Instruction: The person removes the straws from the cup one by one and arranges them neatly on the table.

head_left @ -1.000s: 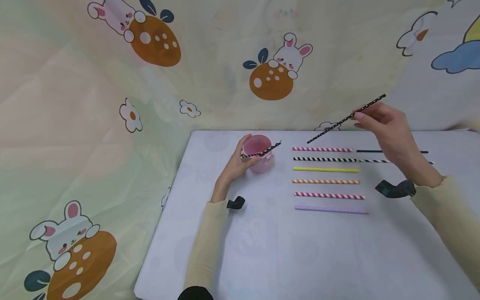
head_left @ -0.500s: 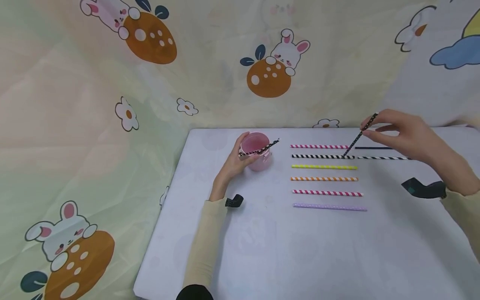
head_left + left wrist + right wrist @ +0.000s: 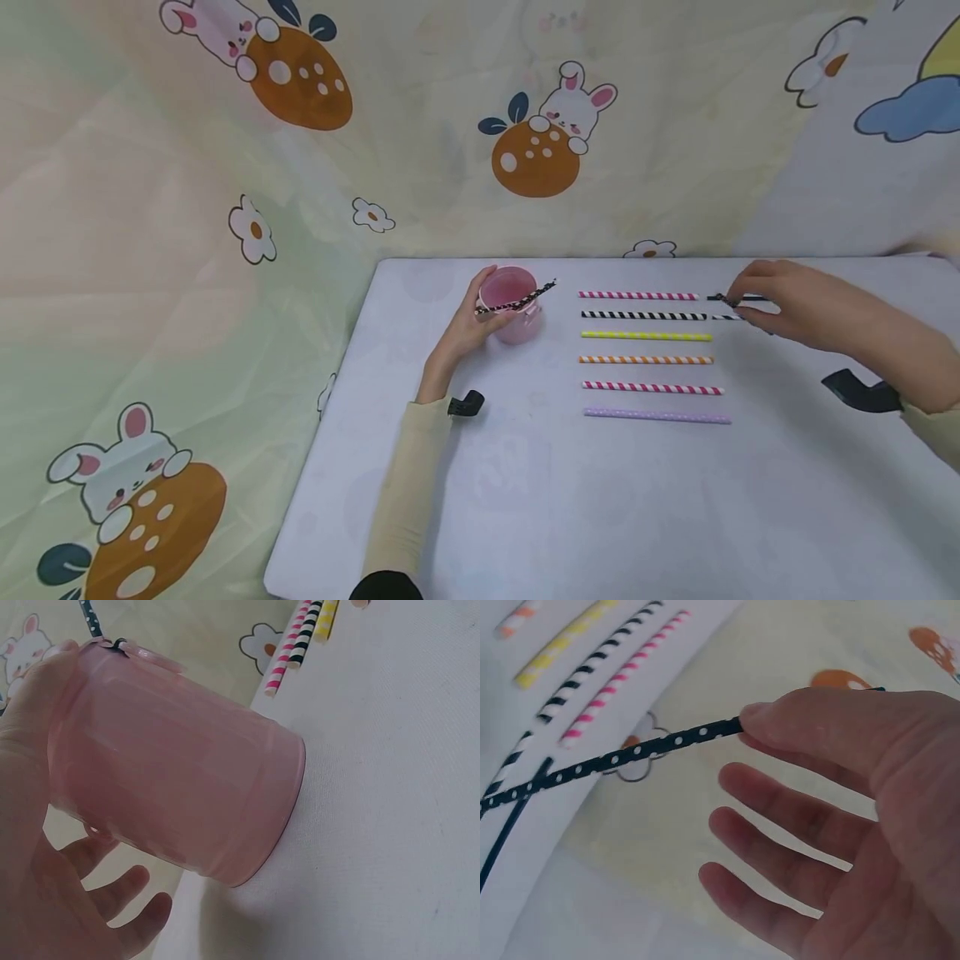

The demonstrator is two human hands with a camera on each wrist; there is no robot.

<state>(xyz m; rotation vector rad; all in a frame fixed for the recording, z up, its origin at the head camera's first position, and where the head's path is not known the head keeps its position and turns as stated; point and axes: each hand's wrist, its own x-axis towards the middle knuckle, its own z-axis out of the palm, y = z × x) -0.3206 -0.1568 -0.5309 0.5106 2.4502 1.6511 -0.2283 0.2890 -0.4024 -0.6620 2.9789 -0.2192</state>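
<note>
My left hand (image 3: 461, 332) grips a pink cup (image 3: 519, 329) at the table's far side. Across its mouth lies a black straw with white dots (image 3: 531, 297), at the thumb. The left wrist view shows the cup (image 3: 172, 765) tilted, its base near the table. My right hand (image 3: 810, 304) pinches another black white-dotted straw (image 3: 637, 751) between thumb and index finger, the other fingers spread loosely. That straw passes over a plain black straw (image 3: 516, 820) and a second black-and-white striped straw (image 3: 508, 763). In the head view the fingers hide much of it.
Straws lie in parallel rows: pink-striped (image 3: 637, 295), black-and-white striped (image 3: 643, 316), yellow (image 3: 647, 336), orange-striped (image 3: 647, 360), red-striped (image 3: 652, 388) and purple (image 3: 657, 416). The white table (image 3: 600, 517) ends at a rabbit-patterned cloth (image 3: 435, 167) behind.
My right hand has swung the dotted straw round from above the pink-striped row and lowered it toward the black straw at the right. The left hand stays put with the cup.
</note>
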